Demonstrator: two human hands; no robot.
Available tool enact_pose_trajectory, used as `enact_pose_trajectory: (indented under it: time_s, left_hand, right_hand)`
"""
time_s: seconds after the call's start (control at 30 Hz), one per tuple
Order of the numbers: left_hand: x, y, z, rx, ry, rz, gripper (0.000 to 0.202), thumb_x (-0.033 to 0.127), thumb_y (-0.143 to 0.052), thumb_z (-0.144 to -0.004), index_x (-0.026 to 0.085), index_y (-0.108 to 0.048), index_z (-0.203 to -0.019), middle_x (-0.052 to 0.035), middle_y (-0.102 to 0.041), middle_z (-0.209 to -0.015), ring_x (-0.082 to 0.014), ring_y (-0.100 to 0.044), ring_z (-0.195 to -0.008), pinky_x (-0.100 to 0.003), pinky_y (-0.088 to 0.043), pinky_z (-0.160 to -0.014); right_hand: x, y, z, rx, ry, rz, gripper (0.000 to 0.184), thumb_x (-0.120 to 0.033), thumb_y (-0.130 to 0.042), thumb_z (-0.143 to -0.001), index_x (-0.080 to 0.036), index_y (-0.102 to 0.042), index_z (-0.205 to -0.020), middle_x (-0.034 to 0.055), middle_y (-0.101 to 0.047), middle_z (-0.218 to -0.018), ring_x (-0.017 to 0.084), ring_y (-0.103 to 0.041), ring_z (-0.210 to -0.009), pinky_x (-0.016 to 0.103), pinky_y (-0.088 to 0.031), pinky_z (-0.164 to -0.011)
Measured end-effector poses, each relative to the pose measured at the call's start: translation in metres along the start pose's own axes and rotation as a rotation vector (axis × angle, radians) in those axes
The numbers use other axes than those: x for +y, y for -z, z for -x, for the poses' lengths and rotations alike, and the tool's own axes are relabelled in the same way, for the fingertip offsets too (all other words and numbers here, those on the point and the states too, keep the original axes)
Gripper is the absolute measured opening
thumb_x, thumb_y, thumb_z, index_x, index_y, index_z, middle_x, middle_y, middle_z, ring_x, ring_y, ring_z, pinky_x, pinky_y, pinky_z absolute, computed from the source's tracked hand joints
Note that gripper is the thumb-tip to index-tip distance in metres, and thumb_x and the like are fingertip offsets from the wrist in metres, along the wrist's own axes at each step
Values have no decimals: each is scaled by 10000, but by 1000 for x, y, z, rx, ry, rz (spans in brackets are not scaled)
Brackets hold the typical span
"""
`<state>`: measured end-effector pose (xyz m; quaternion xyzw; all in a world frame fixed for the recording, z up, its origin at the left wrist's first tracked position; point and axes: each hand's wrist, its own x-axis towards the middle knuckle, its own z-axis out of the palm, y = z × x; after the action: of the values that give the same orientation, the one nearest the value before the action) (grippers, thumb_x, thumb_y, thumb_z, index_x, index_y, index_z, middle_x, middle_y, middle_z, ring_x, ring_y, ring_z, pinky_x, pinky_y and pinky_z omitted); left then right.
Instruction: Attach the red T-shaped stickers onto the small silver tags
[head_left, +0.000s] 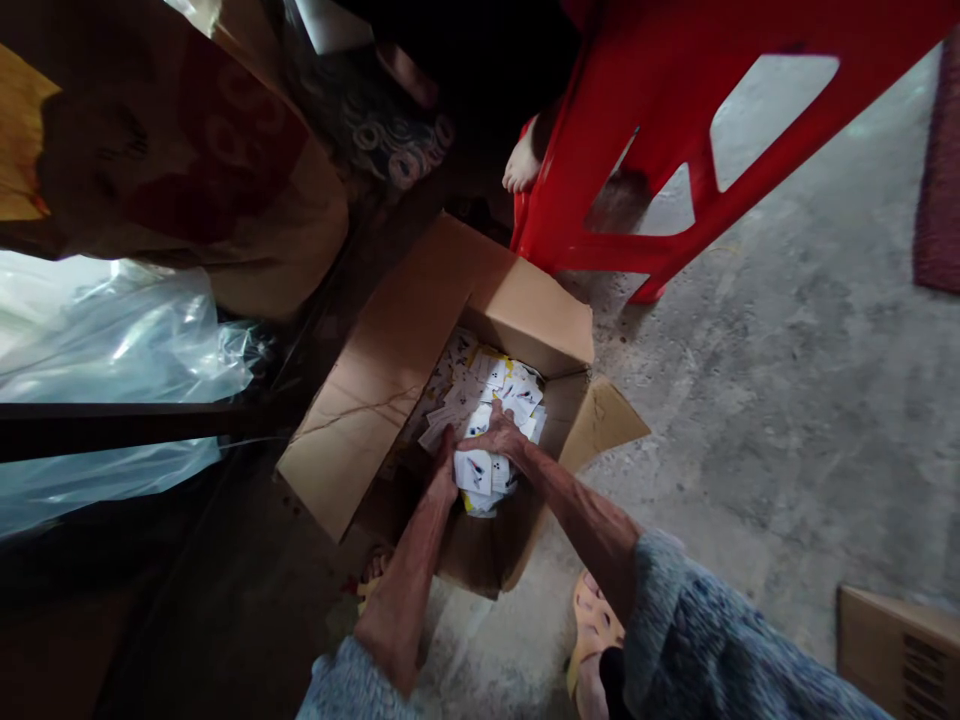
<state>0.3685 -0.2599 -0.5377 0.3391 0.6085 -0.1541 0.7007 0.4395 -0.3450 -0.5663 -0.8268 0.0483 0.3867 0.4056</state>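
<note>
Inside an open cardboard box (525, 310) on the bare grey floor (750, 430), both of the person's hands reach down among a heap of small white cards (474, 473) printed with little dark pictures, with touches of yellow showing between them. The right hand (501, 436) lies across the top of the heap, its fingers partly spread and its thumb stretched toward the other hand; whether it grips any of the cards, I cannot tell. The left hand (445, 460) is beside the heap, thumb up and close to the right thumb; its other fingers are largely hidden, so how far they are open and whether they have hold of anything cannot be told. More cards lie loosely toward the far, shaded side of the box. Both forearms come out of fuzzy blue-grey sleeves (705, 630), and a yellow sandal (596, 618) shows on the floor near the right forearm. Beyond the box stands a red plastic stool (675, 250), with another person's bare foot (523, 165) at its near edge. To the left are a brown paper bag (292, 250) with red print and clear plastic wrapping (150, 335); at lower right sits another carton (885, 650).
</note>
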Motion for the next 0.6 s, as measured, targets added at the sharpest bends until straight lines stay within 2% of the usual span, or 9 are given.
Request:
enact_pose_trajectory:
  time_s: [0.17,0.4,0.6]
  left_hand:
    - [0,4,15,68,-8,77,346,375,-617,-958,168,-615,-1236,-92,-640,-1240,-248,-656,-1036,-436,-580,-864]
    - [12,15,50,88,-54,152,353,356,-624,-957,162,-603,-1251,-99,-637,-1245,-241,-659,-1038,-441,-580,-865]
    - [34,17,83,43,-86,158,331,342,-624,-959,162,-609,-1236,-97,-647,-1219,-226,-666,-1008,-425,-588,-843]
  right_hand:
    - [-11,0,17,-49,-140,-115,324,-337,-636,-972,-176,-608,-1251,85,-646,-1225,224,-670,-1007,419,-589,-842]
    - [-36,4,53,-156,-145,-332,278,-321,-644,-969,-156,-628,-1192,70,-673,-1139,194,-684,-923,378,-599,-781]
    - [-62,15,75,-165,-168,-472,285,-317,-645,-967,-160,-626,-1204,75,-666,-1169,205,-680,-957,396,-594,-810]
